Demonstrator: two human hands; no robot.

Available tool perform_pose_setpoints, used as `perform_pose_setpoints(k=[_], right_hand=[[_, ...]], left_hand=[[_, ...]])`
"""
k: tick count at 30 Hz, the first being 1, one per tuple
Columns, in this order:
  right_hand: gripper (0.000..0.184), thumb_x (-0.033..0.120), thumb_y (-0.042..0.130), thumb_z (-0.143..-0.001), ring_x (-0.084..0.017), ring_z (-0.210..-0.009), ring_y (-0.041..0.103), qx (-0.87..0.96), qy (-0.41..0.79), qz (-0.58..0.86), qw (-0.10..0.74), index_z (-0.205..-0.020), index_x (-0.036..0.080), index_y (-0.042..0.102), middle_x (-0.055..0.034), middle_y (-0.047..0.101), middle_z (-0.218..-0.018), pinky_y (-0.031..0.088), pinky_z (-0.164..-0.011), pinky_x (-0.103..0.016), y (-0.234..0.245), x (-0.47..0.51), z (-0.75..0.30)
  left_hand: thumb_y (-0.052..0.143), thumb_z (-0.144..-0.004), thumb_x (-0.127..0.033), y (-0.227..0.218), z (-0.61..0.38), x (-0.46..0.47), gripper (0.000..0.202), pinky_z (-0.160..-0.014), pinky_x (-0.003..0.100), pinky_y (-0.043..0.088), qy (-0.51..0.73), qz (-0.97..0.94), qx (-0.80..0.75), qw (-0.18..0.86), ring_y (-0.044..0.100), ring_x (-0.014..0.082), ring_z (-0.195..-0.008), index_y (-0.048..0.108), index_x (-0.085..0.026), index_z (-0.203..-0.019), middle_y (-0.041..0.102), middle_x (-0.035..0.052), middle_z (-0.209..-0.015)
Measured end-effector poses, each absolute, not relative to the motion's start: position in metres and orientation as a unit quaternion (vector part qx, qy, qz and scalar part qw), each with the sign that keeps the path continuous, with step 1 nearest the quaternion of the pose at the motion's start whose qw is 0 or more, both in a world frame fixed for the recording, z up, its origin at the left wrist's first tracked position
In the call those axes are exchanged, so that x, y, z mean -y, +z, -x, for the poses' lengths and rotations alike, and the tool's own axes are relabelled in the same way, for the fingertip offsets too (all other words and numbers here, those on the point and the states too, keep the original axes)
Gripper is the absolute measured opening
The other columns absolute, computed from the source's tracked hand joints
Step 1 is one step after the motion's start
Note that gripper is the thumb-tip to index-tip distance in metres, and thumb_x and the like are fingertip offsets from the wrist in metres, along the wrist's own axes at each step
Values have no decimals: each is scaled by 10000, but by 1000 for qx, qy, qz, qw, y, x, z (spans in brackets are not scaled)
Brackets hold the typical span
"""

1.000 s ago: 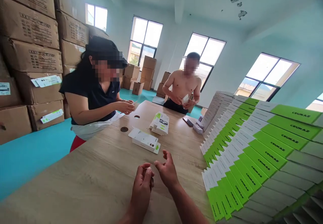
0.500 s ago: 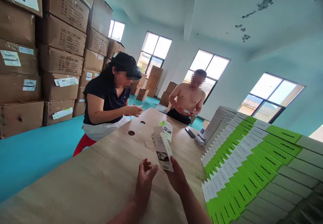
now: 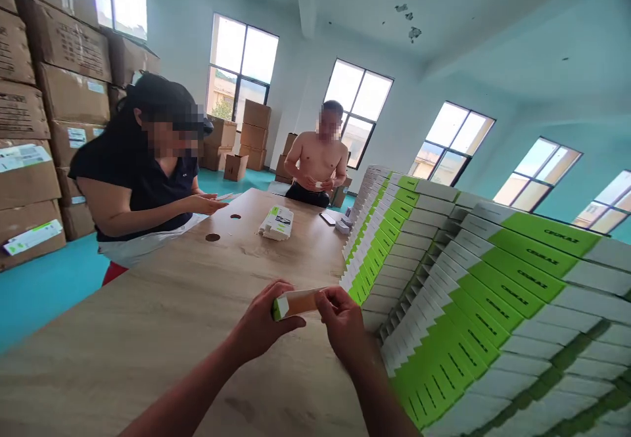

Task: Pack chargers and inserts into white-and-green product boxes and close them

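The left hand (image 3: 261, 322) and right hand (image 3: 342, 324) are close together, both clamped on a slim carton (image 3: 296, 304) with a green-and-white end, held above a light wood table (image 3: 148, 338), near tiered rows of green-and-white boxes (image 3: 473, 305) stacked to the right

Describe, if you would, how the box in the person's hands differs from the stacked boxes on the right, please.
The box is single, held up between the left hand and right hand; the stacked boxes stand in many tight rows. The box shows a tan side, the stacked boxes white and green faces. Both show green and white.
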State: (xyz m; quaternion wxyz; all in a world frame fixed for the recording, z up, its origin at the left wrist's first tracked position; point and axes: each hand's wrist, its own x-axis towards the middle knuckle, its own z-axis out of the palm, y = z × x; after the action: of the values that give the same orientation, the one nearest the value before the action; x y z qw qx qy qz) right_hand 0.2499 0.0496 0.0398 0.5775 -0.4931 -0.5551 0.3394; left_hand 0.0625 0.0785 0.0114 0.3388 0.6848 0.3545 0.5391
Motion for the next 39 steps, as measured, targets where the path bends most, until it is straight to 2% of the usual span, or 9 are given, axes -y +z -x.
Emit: perform_pose_setpoints(k=[4,8,11,16,21,25,30,34,39], right_hand=[[336,470,767,-745,-144,-678,545,425,481,433,633,-640,187,619,-22,623,-768,474,-613,-266,43,-30,-248],[311,481,698,-834,-185,-832,579,482,323,451,678,-698,203,666,-51,645,-912,501,-728,-297,25,-13,-241],[288,463,674,-864,-195,-897,577,517,274,450,675,-720,214,673,-49,649,-943,483,-763,-290,15,-4,-238],[294,449,757,-788,-178,-852,571,358,467,361,723,-654,225,622,-14,626,-882,505,-799,-306,9,-1,-243],[194,364,832,-732,-147,-812,610,270,554,321,719,-812,225,722,-9,670,-890,517,-776,-276,2,-1,-251],[216,316,873,-668,-141,-779,623,232,626,299,682,-764,190,726,-18,692,-837,514,-746,-267,-5,-3,-256],[269,332,861,-673,-142,-823,614,264,603,322,681,-872,221,717,-9,694,-935,496,-728,-249,-4,-1,-261],[368,520,777,-745,-174,-913,586,345,531,413,655,-935,211,711,-43,652,-1147,480,-715,-248,5,6,-257],[448,617,732,-746,-170,-747,547,305,528,452,652,-821,179,677,-12,647,-764,443,-677,-265,9,13,-245]], left_hand=[[833,-664,-311,10,-66,-69,457,-946,401,473,542,-691,-395,270,602,300,-1082,677,-244,-1088,681,76,-1120],[658,-848,-364,8,-77,-50,462,-1037,446,430,574,-657,-416,258,543,313,-1241,590,-238,-1287,614,124,-1319],[565,-918,-416,6,-85,-38,372,-1044,407,444,589,-627,-403,313,602,291,-1202,655,-204,-1211,665,133,-1284],[647,-858,-524,5,-86,-29,433,-952,356,520,578,-568,-412,417,665,286,-1125,723,-219,-1157,739,93,-1200],[738,-780,-549,-2,-88,-27,462,-971,330,486,580,-477,-409,518,619,289,-1160,776,-187,-1064,747,81,-1171],[763,-761,-550,-13,-93,-27,476,-932,327,484,594,-397,-366,596,637,254,-1051,769,-151,-1021,759,89,-1020],[743,-797,-525,-14,-95,-21,409,-858,271,479,605,-443,-412,518,633,216,-974,749,-173,-1004,743,45,-973],[707,-817,-536,-6,-98,-13,384,-788,248,483,605,-502,-444,430,628,205,-918,741,-184,-968,729,38,-997],[669,-837,-542,-5,-110,1,367,-678,232,482,598,-499,-464,422,592,168,-778,680,-175,-841,689,41,-953]])
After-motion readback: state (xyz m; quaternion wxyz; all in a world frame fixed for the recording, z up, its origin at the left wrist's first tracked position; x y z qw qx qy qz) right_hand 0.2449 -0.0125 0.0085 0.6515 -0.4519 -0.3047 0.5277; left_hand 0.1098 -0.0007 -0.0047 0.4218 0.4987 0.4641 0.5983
